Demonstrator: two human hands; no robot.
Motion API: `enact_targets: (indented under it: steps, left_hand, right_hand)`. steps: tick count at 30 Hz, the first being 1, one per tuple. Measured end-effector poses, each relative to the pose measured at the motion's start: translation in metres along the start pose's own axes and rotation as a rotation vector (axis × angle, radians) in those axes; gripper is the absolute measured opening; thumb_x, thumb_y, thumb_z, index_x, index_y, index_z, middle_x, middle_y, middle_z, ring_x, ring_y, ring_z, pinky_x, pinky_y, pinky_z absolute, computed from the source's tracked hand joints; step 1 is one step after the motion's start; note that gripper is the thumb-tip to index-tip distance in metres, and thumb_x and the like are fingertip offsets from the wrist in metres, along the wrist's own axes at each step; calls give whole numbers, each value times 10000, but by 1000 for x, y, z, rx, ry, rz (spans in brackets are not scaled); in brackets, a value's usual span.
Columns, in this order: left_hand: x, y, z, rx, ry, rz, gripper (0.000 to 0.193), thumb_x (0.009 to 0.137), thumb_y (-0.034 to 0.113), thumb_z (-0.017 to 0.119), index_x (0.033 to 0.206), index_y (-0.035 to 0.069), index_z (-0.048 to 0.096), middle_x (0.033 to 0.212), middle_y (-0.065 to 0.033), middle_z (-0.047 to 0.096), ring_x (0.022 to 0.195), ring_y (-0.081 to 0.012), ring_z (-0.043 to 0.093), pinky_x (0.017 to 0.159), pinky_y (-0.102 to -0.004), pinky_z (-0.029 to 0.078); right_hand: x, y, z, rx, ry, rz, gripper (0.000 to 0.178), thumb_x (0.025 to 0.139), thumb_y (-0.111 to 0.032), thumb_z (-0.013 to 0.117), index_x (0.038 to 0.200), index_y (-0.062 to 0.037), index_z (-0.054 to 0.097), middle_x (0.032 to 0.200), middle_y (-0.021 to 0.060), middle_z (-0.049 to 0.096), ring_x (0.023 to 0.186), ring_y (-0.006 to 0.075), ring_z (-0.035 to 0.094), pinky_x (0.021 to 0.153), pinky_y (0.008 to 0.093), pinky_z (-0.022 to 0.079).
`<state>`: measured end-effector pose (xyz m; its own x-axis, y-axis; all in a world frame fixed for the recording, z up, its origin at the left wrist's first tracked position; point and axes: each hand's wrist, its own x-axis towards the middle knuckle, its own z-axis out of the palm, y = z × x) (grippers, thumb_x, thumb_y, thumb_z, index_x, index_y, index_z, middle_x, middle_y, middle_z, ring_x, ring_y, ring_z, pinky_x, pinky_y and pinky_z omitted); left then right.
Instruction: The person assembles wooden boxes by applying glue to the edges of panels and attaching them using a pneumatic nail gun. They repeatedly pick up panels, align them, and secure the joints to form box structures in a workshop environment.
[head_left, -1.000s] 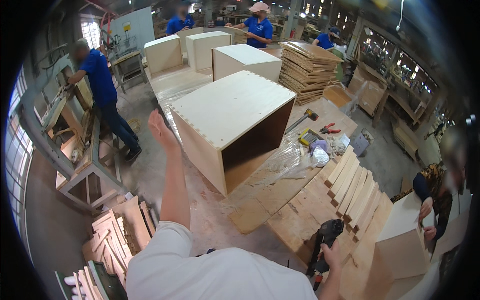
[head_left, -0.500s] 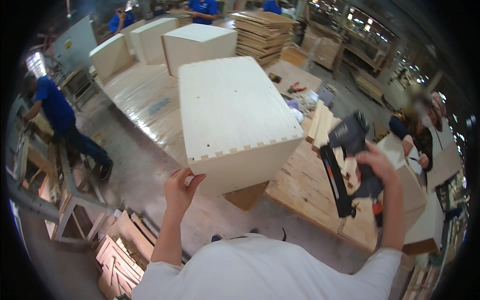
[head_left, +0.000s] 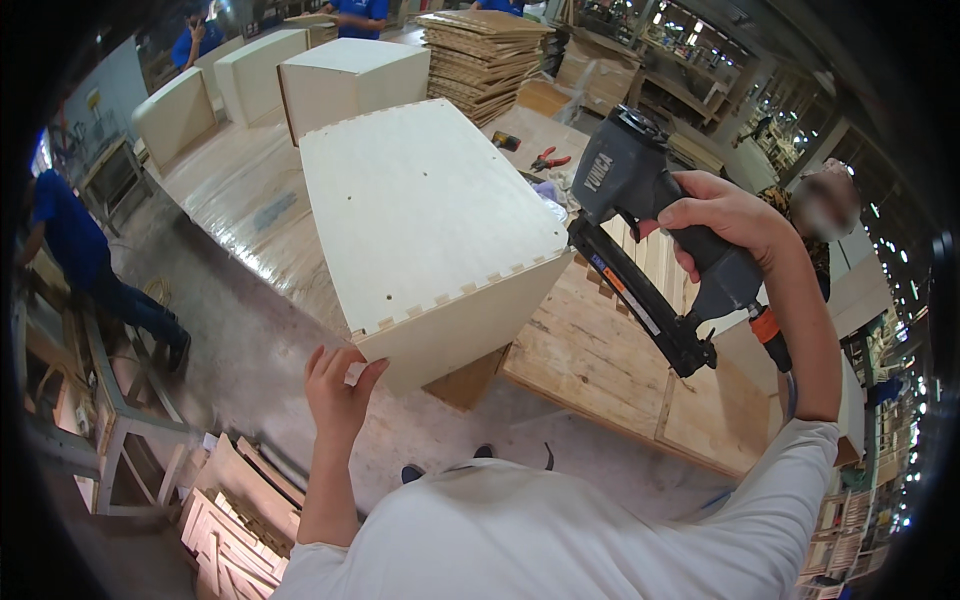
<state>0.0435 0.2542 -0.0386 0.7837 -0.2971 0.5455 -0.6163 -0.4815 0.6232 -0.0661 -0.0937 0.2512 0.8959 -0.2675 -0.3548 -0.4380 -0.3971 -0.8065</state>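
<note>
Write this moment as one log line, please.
left hand: steadies pale wooden box at near corner | right hand: grips grey nail gun, nose at box edge

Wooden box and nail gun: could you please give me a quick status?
Left hand on near corner of wooden box. Right hand grips nail gun, nose at box's right edge. Nothing in between.

Box (head_left: 420, 215): pale raw ply/wood, matt & smooth, finger-jointed edges showing end grain. Nail gun (head_left: 655, 235) just right of box: dark grey matt plastic/metal body w/ black metal magazine, orange fitting at the grip end; bench (head_left: 600, 350) under box is rough unfinished planks on that side, w/ a glossy clear plastic film over the wood left of box. Floor (head_left: 240, 360) below box: dull, rough concrete, dusty; stacked panels (head_left: 480, 50) behind box are bare wood, matt.
</note>
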Motion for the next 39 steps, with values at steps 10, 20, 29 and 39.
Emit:
enact_targets:
  steps: [10, 20, 29, 39]
  left_hand:
    - [-2, -2, 0, 24, -6, 6, 172, 751, 201, 768, 803, 90, 647, 784, -11, 668, 793, -213, 627, 983, -452, 386]
    - [-4, -3, 3, -1, 20, 8, 170, 762, 184, 762, 824, 75, 646, 794, -31, 674, 807, -229, 638, 993, -448, 389]
    - [2, 0, 0, 14, 7, -4, 160, 763, 187, 759, 825, 84, 653, 803, -28, 676, 815, -220, 636, 991, -443, 390]
    - [3, -4, 3, 13, 26, 12, 191, 763, 219, 759, 791, 94, 617, 784, -10, 654, 788, -220, 618, 960, -451, 397]
  right_hand:
    - [5, -5, 1, -95, -48, 20, 290, 828, -169, 613, 1019, 38, 543, 940, 97, 645, 534, 122, 596, 461, 298, 539]
    - [6, -15, 7, -132, -54, 16, 275, 822, -178, 626, 989, 32, 568, 867, 78, 634, 522, 113, 588, 460, 283, 538]
    - [2, -36, 43, -16, -118, -56, 342, 811, -129, 635, 1074, 57, 519, 859, 125, 637, 478, 140, 578, 425, 298, 529]
    - [3, -42, 53, -108, -154, -34, 312, 824, -144, 638, 1045, 50, 535, 827, 101, 627, 479, 136, 575, 426, 297, 523]
